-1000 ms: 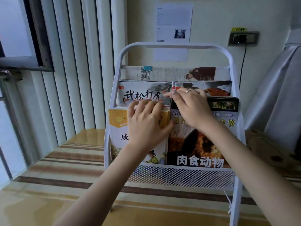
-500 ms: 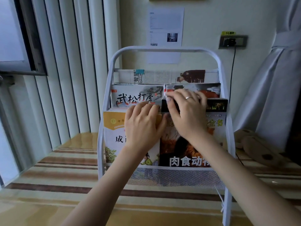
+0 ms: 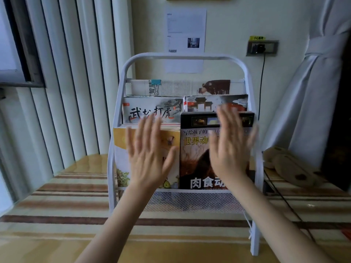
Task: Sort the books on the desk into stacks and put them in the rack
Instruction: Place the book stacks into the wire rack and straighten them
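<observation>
In the rack (image 3: 185,57), at its front edge, you have two stacks of books standing side by side. The yellow stack (image 3: 121,149) fills the left half of the low shelf and the dark animal stack (image 3: 197,158) fills the right half. They touch in the middle. Behind them, on the next shelf up, two more books (image 3: 152,111) stand, and at the very back some papers (image 3: 180,88) are held with a blue clip (image 3: 156,82).

Your left hand (image 3: 150,154) is in front of the yellow stack, and your right hand (image 3: 230,149) is in front of the dark stack. Both are blurry. On each hand the grip is apart, fingers straight and spread, holding nothing. You cannot tell if the palms touch the covers.

The job looks close to done. The stacks stand up straight and neat, and no loose books show on the striped surface (image 3: 57,196) around the rack. Only the part of the surface near the rack is in view, so more books may wait out of sight. If none do, nothing is left but to take your hands away.
</observation>
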